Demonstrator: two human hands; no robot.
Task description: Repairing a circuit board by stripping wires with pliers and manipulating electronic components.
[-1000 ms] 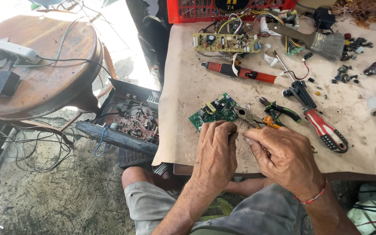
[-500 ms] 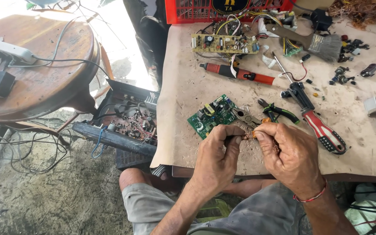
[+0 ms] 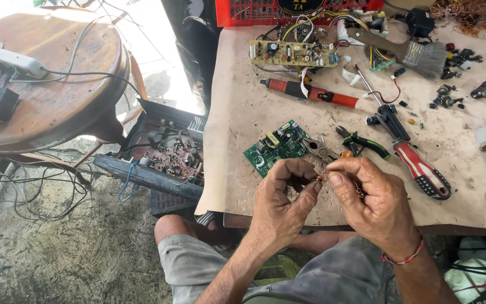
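My left hand (image 3: 283, 205) and my right hand (image 3: 373, 194) meet over the near edge of the workbench (image 3: 237, 146). Their fingertips pinch a small tangle of thin copper wire (image 3: 320, 177) between them. More copper strands show under my right palm. Just beyond the hands lies a small green circuit board (image 3: 277, 147), with a pair of green-handled pliers (image 3: 361, 143) to its right.
A red-and-black screwdriver (image 3: 414, 160), an orange tool (image 3: 310, 93), a tan circuit board (image 3: 293, 53), a paintbrush (image 3: 417, 53) and small parts lie on the bench. A red crate (image 3: 243, 14) stands at the back. An opened chassis (image 3: 164, 160) sits on the floor; a round wooden table (image 3: 57, 90) stands left.
Both hands have lifted slightly and drawn together, the fingertips now pinching the copper wire between them. The view shifted a little.
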